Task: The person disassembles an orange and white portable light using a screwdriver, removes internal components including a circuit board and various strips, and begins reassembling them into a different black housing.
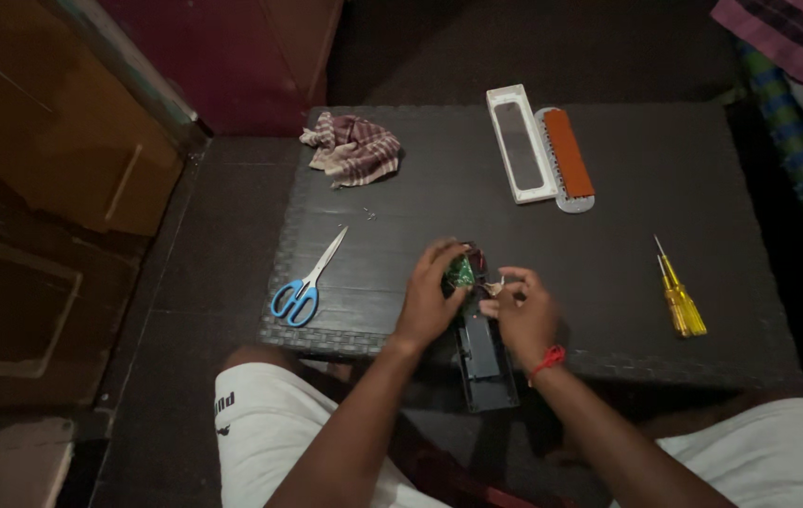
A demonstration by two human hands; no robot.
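A long black opened device housing [484, 362] lies across the near edge of a dark woven table [608, 188]. My left hand [429, 296] grips its far end, fingers curled over a small green circuit board [461, 273]. My right hand [522, 315], with a red thread on the wrist, rests on the housing's right side and pinches something small by the board; what it pinches is too small to tell.
Blue-handled scissors [309, 280] lie at the left. A checked cloth [352, 147] sits at the back left. A white rectangular frame [519, 141] and an orange-and-grey panel [568, 158] lie at the back. Two yellow-handled screwdrivers [680, 299] rest at the right.
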